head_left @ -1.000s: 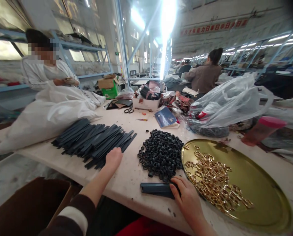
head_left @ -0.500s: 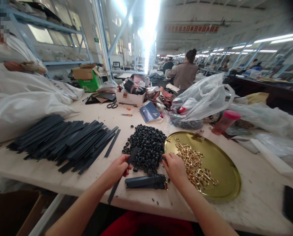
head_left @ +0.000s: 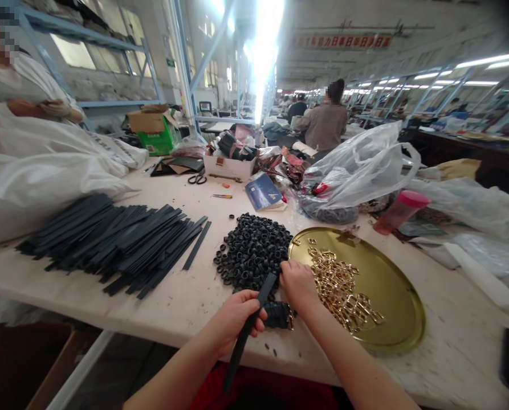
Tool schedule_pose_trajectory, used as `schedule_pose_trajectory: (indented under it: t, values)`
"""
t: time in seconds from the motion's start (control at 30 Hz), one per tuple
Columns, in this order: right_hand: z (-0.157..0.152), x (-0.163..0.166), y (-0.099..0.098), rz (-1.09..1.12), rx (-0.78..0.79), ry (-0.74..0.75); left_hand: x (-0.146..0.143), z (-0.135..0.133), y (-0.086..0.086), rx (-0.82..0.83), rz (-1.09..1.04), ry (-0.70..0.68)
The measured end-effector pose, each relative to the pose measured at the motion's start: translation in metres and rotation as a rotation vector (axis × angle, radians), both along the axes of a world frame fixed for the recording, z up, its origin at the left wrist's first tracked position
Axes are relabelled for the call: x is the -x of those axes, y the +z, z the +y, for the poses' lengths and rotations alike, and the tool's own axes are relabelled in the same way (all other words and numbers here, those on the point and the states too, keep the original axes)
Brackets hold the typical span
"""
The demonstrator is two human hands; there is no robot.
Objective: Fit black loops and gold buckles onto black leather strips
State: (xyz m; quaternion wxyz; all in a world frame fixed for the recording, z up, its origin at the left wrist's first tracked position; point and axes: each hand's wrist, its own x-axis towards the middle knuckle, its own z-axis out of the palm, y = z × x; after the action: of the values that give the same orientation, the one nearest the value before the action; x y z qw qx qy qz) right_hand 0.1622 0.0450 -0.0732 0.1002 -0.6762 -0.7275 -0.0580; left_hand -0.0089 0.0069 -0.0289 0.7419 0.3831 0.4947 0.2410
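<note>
The left hand (head_left: 237,320) sits farther right than in the earlier frame, its fingers closed on one black strip (head_left: 241,346) that slants across them past the front edge of the surface (head_left: 190,310), while the right hand's (head_left: 300,286) bunched fingers meet the ring heap (head_left: 252,245), their contents unclear. Behind the left fingers, a small bundle (head_left: 278,315) with gold ends looks finished; many loose strips (head_left: 121,245) leftward, rings and buckles (head_left: 337,285) on the tray (head_left: 386,285) rightward seemingly remain.
</note>
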Motion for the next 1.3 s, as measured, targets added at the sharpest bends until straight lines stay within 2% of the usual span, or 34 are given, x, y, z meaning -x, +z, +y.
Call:
schedule_pose_trajectory:
  t: [0.2,0.43,0.53,0.73,0.8,0.93,1.0,1.1,1.3]
  values:
    - [-0.003,-0.006,-0.004,0.093,0.028,0.022,-0.003,-0.002,-0.005,-0.039,0.055,-0.030]
    - [-0.001,-0.005,0.000,0.196,0.026,-0.008,-0.003,0.005,-0.025,-0.347,0.279,-0.112]
    - [0.002,-0.003,-0.001,0.250,0.021,-0.034,-0.002,0.006,-0.029,-0.398,0.316,-0.130]
    - [0.005,-0.005,-0.002,0.437,-0.009,-0.085,-0.001,0.010,-0.023,-0.476,0.368,-0.131]
    - [-0.002,-0.006,0.001,0.728,0.016,-0.079,-0.002,0.012,-0.017,-0.505,0.387,-0.124]
    - [-0.024,-0.005,0.013,1.739,0.284,-0.065,-0.010,0.014,-0.007,-0.564,0.416,-0.112]
    - [-0.033,-0.004,0.017,1.955,0.364,-0.099,-0.012,0.012,-0.005,-0.604,0.456,-0.138]
    - [-0.042,-0.004,0.016,1.984,0.350,-0.113,-0.011,0.008,-0.002,-0.692,0.534,-0.183]
    - [-0.050,-0.002,0.011,1.640,0.251,-0.015,-0.003,0.001,0.011,-0.795,0.644,-0.376]
